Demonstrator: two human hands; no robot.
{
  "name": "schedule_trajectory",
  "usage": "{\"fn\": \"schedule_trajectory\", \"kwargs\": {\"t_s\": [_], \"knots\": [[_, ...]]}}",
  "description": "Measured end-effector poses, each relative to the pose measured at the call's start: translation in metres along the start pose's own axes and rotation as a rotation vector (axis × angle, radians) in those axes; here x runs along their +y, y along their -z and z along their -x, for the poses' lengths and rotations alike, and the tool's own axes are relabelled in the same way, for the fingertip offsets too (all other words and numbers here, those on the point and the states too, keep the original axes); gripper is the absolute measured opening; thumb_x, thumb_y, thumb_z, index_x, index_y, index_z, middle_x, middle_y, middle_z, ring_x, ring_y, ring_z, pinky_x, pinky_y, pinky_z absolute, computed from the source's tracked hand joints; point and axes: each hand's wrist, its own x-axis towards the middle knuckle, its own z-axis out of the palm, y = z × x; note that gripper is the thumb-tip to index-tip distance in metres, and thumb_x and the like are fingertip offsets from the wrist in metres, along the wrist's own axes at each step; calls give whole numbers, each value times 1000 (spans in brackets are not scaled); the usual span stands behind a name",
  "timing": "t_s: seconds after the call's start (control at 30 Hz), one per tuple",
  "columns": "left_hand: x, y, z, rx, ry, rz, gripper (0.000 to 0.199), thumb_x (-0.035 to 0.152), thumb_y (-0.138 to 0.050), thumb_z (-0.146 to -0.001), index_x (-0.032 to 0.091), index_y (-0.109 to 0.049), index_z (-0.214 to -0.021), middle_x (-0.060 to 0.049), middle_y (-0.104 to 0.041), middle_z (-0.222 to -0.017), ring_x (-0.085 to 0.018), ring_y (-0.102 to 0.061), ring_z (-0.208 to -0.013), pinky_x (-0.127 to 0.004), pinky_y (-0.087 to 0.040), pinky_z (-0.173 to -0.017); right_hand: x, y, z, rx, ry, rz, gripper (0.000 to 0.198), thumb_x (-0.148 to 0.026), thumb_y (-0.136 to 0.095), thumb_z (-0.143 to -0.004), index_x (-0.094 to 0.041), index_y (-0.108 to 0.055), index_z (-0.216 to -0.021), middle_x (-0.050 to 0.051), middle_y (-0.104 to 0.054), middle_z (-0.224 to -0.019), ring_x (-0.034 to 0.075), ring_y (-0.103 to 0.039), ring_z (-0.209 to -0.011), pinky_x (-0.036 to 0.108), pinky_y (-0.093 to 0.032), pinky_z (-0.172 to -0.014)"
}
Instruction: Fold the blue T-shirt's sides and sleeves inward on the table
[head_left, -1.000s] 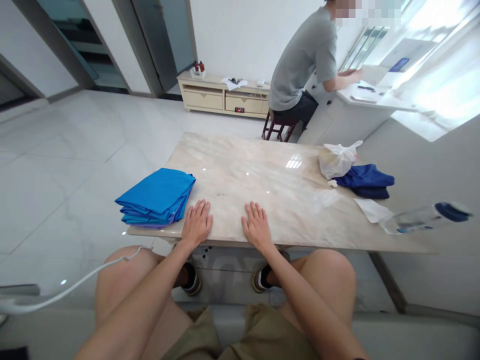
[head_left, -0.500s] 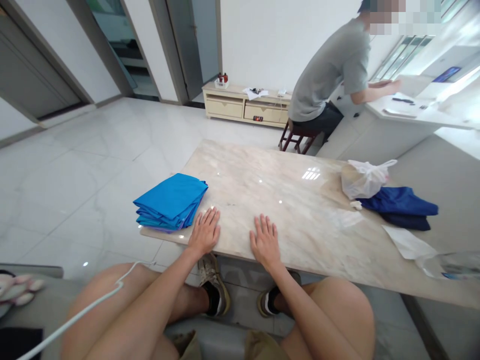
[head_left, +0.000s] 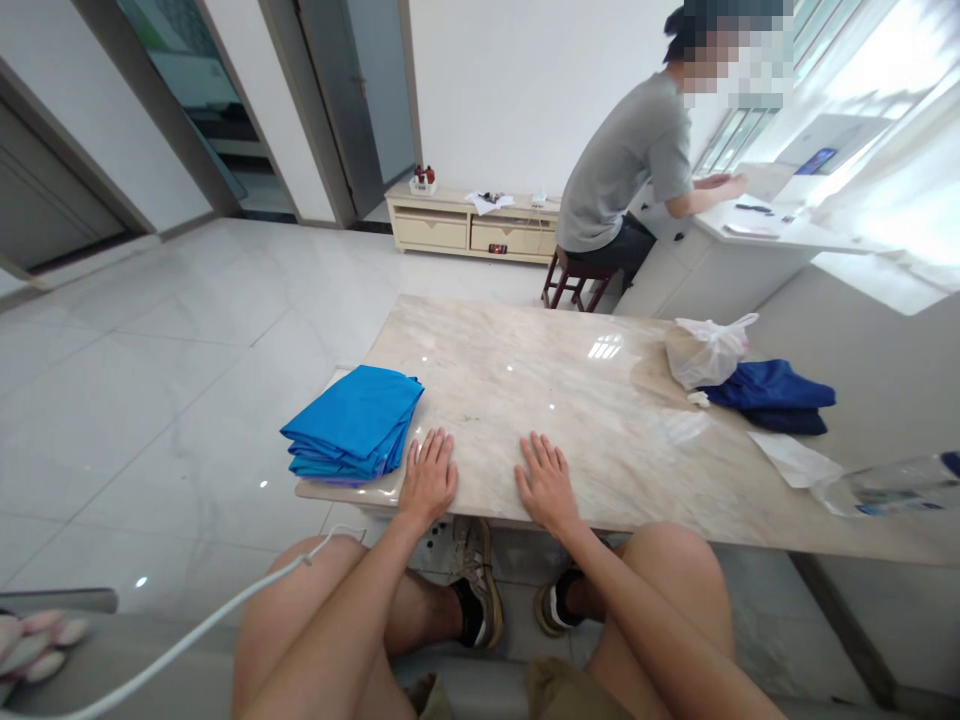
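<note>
Marble is lying under both palms: the left hand (head_left: 429, 477) is resting flat and open on the table (head_left: 570, 400) near its front edge, fingers spread and gripping nothing, and the right hand (head_left: 546, 482) is lying the same way just beside it, also open and empty. A bare strip of tabletop is showing between the two hands. Just left of the left hand, close to its fingertips but not touching them, a stack of folded blue cloths (head_left: 352, 422) is sitting at the table's front left corner, slightly overhanging the edge. Below the table edge, the person's bare knees and two shoes (head_left: 480, 585) are showing, and a white cable (head_left: 187, 640) is trailing across the left thigh. Toward the table's right side, well apart from the hands, a white bag (head_left: 705, 350) is leaning against a dark blue cloth (head_left: 772, 395); nearer the right front corner a paper sheet (head_left: 795, 460) and a clear bottle (head_left: 892, 485) are lying flat. Beyond the table, another person in a grey shirt (head_left: 622, 165) is sitting on a red stool (head_left: 570, 285) at a white counter (head_left: 772, 235), and a low cabinet (head_left: 472, 225) is standing against the far wall.
</note>
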Motion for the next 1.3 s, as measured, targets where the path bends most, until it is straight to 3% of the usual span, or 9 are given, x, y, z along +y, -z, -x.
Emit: {"fn": "schedule_trajectory", "kwargs": {"t_s": [1.3], "knots": [[1,-1,-1,-9,12,29,61,28,-41,-107,15,-57,-165,-13,-46,-177,-30,-39,-168,-59,-25,-141,1,-3,0,23,1,-1,61,-37,-38,-114,-14,-53,-169,15,-42,-180,32,-33,-168,52,-21,-137]]}}
